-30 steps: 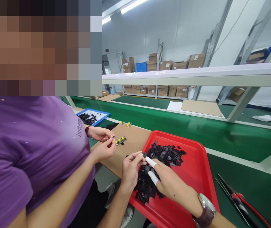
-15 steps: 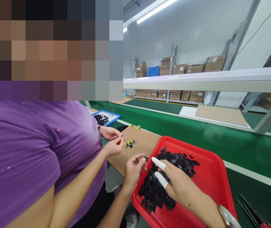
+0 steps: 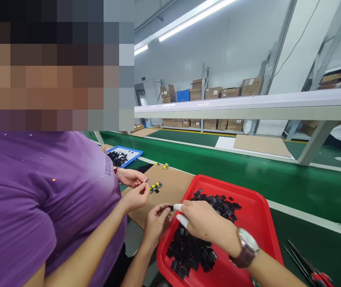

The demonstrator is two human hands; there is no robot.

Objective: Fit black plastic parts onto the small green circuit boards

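Note:
My left hand pinches a small flat black piece between thumb and fingers, just beyond the left rim of a red tray. Over the tray, my right hand reaches in from the right, with white finger cots on two fingers. Those two covered tips are apart, and the upper one meets or nearly meets the black piece's right edge. Many similar black pieces lie heaped in the tray, partly hidden under my right hand. A watch is on my right wrist.
At left a co-worker in a purple shirt holds a small dark part in both hands. Small yellow-topped parts lie on brown cardboard. Beyond is a blue-rimmed tray. Red-handled scissors and tweezers lie at right.
My right hand has moved left, bringing its covered fingertips up to the black piece in my left hand. The camera view has shifted, so the tray appears further left.

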